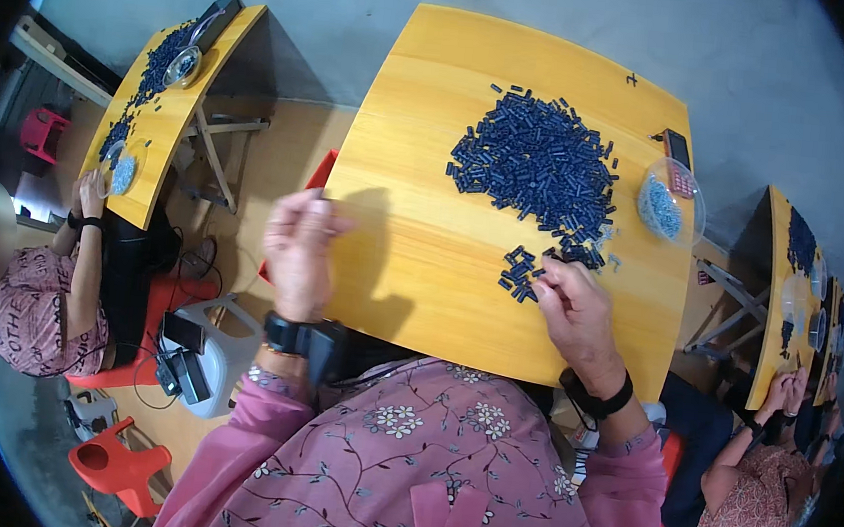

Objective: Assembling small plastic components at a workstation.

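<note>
My left hand [300,258] is raised over the left edge of the yellow wooden table [409,293]. Its thumb and fingers are pinched together, and a dark speck shows at their tips, too small to name. Low over the table, my right hand [583,318] pinches at the edge of a small cluster of short dark-blue tube pieces [519,272]. What its fingertips hold, if anything, is hidden. Just beyond lies a large heap of the same dark-blue pieces [537,158]. A few small clear pieces [607,242] lie at the heap's right side.
A clear round bowl [662,212] of pale-blue small pieces stands at the table's right, beside a dark device with red keys [675,150]. Part of a red container [322,172] shows past the left edge. Other people work at tables on the left [170,106] and right [776,294].
</note>
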Motion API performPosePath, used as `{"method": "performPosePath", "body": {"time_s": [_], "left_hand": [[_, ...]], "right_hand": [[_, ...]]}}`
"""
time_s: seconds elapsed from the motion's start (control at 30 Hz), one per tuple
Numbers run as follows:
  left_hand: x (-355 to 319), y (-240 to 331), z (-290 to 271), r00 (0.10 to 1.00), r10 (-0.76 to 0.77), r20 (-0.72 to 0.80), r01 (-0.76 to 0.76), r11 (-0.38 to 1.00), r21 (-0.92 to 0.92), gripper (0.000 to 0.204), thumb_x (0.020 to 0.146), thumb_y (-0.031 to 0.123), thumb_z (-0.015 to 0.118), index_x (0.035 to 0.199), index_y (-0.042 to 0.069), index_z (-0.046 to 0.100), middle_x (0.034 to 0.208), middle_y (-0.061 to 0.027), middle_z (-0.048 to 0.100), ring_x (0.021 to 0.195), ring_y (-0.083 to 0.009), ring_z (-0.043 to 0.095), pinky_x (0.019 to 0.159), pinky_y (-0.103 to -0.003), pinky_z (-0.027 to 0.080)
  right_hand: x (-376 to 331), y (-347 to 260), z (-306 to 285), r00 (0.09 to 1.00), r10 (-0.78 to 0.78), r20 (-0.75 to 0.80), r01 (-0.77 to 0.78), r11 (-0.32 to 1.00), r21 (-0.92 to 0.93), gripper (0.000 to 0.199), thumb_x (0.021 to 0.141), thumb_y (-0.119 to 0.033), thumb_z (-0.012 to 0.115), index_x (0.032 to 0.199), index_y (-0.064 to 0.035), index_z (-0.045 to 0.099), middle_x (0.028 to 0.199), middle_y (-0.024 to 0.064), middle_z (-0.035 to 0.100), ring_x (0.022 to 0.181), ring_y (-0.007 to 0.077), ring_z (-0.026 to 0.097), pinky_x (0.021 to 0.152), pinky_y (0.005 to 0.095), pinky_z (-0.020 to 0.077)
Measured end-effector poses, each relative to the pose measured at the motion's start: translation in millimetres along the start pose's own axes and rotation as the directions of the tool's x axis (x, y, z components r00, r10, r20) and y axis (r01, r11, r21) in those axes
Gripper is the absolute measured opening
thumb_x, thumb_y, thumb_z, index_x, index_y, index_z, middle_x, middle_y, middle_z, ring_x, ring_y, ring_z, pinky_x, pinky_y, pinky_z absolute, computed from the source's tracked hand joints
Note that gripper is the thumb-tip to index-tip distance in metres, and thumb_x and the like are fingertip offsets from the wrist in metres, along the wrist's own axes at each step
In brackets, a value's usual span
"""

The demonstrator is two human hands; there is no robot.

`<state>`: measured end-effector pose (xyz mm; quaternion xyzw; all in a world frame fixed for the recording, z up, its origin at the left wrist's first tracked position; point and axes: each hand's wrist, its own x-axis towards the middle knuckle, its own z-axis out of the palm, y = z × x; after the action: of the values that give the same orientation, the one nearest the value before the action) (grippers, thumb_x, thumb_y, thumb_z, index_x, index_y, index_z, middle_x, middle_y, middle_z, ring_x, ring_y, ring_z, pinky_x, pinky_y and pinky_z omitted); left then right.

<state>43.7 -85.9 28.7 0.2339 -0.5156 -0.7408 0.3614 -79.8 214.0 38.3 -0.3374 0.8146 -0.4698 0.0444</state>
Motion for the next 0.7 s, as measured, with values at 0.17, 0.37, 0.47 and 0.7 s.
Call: {"method": "performPosePath", "body": {"time_s": [0.17,0.37,0.47,0.7], "left_hand": [[24.6,-8.7,-91.9,0.925,0.09,-0.369,-0.042,0.99,0.136,0.012,0.088,0.004,0.067,0.099,0.006,0.062,0.083,-0.0012,0.063,0.067,-0.0084,0.059,0.063,-0.024,0.052],[41.1,-30.9,-146.7,0.9,-0.096,-0.424,0.218,0.944,0.248,0.034,0.086,0.005,0.069,0.118,-0.001,0.061,0.094,-0.0019,0.064,0.075,-0.0081,0.059,0.069,-0.021,0.049],[34.1,-13.3,-82.9,0.957,0.117,-0.264,0.009,0.902,0.432,0.045,0.089,0.003,0.064,0.132,-0.003,0.052,0.131,-0.0151,0.056,0.118,-0.022,0.055,0.101,-0.033,0.044],[17.4,-20.1,58.8,0.778,0.092,0.622,-0.564,0.54,0.625,0.059,0.09,0.006,0.061,0.144,0.004,0.04,0.15,-0.0181,0.038,0.141,-0.0299,0.034,0.116,-0.04,0.026]], "right_hand": [[-18.9,17.3,-24.4,0.985,0.03,-0.167,-0.03,1.0,0.005,0.02,0.087,0.001,0.066,0.107,0.0013,0.064,0.083,0.0092,0.062,0.069,0.016,0.06,0.062,0.0267,0.0481],[-33.7,35.5,-45.7,0.968,0.156,-0.195,-0.14,0.985,0.097,0.019,0.09,-0.001,0.064,0.11,0.0014,0.065,0.086,0.0045,0.063,0.07,0.0078,0.057,0.061,0.0216,0.0469],[-47.2,48.1,-52.0,0.921,0.342,-0.184,-0.294,0.923,0.247,0.02,0.092,-0.003,0.063,0.112,0.0012,0.064,0.086,0.0035,0.064,0.066,0.0063,0.057,0.058,0.0204,0.0474],[-57.7,72.3,-59.5,0.815,0.537,-0.218,-0.318,0.729,0.607,0.021,0.093,-0.005,0.063,0.113,0.0017,0.064,0.085,0.003,0.066,0.062,0.0071,0.06,0.053,0.0198,0.049]]}}
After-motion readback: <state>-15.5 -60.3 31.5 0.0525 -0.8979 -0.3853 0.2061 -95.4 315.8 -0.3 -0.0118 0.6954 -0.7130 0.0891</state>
